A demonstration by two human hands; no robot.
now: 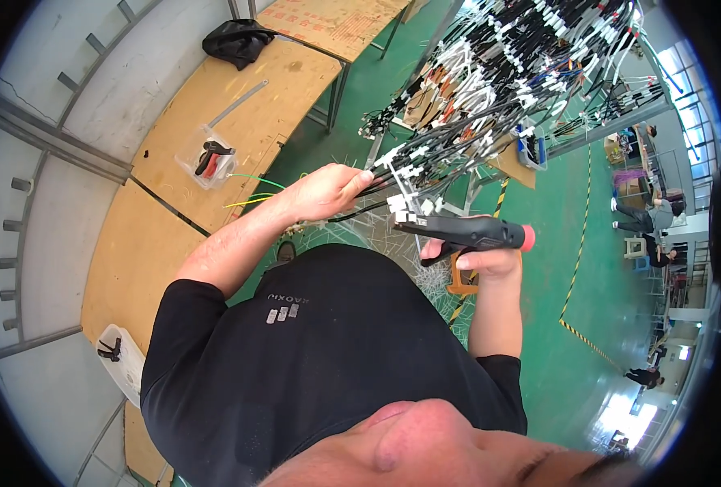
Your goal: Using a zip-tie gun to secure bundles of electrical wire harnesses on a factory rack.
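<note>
My left hand (328,192) is closed around black cables, thumb lying along them. White connectors and tags (413,158) hang on the cables just beyond my fingers. In my right hand (490,258) is a black cable tie gun (466,230) with a red knob at its rear end. Its nose points left, close to a small group of white connectors (401,209) below the cables. Whether the nose touches them I cannot tell. Yellow and green wires (255,195) stick out on the near side of my left wrist.
A large mass of black and white cables (498,73) hangs on a metal frame at upper right. To the left stand wooden tables (247,105) with a clear bag (206,162) of tools and a black bag (238,42). An orange stool (460,280) stands below; people work far right.
</note>
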